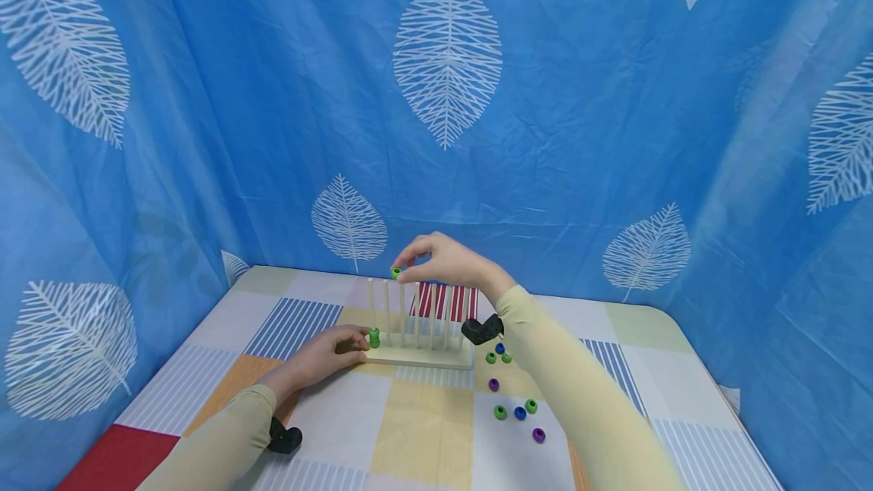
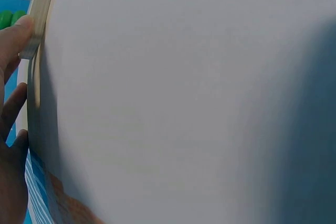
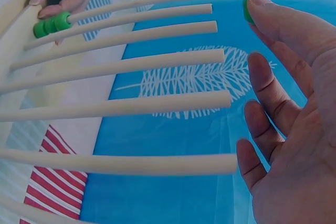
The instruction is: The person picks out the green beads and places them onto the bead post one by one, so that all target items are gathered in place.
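A pale wooden stand [image 1: 416, 355] with a row of upright pegs sits on the table. Stacked green beads [image 1: 374, 338] fill the bottom of its leftmost peg. My left hand [image 1: 336, 351] grips the left end of the base, thumb at the front edge close to those beads; in the left wrist view, part of that hand [image 2: 13, 72] shows against the base end. My right hand [image 1: 446, 261] pinches one green bead [image 1: 396, 273] between thumb and index finger, just above the peg tops toward the left. In the right wrist view this bead [image 3: 248, 11] is apart from the peg tips.
Loose green, blue and purple beads [image 1: 520, 414] lie scattered to the right of the stand, some close to the right forearm. A patchwork-patterned cloth [image 1: 430, 430] covers the table. Blue curtains [image 1: 546, 135] with white leaves enclose the back and sides.
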Tool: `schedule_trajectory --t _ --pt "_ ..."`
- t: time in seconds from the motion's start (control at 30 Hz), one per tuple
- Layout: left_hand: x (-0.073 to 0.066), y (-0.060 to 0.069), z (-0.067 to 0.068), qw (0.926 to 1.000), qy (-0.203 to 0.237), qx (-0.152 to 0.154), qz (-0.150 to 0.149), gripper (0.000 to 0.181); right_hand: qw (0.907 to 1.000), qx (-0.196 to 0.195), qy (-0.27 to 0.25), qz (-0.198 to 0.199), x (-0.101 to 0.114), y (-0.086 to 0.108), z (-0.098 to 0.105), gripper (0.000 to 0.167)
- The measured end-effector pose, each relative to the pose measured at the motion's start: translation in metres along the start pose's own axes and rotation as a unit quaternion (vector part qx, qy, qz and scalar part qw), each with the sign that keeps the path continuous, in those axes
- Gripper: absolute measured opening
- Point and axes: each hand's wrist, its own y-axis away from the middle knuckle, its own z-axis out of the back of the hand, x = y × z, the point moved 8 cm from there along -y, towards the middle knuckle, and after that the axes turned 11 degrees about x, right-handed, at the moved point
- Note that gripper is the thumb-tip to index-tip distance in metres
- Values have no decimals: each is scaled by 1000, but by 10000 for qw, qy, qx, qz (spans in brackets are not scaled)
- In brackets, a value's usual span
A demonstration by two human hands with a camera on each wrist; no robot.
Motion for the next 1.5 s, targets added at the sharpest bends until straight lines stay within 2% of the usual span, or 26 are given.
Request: schedule_trajectory --t 0.27,1.1,1.5 --pt "1 0 0 10000 43 -31 47 6 9999 -1 -36 -123 1 -6 -1 16" --pt "0 0 0 10000 -91 -13 6 8 9997 132 -167 -121 -1 -29 -14 18" --pt "0 0 1 9999 -162 -33 -37 6 9987 372 -338 -101 -2 -37 -15 20"
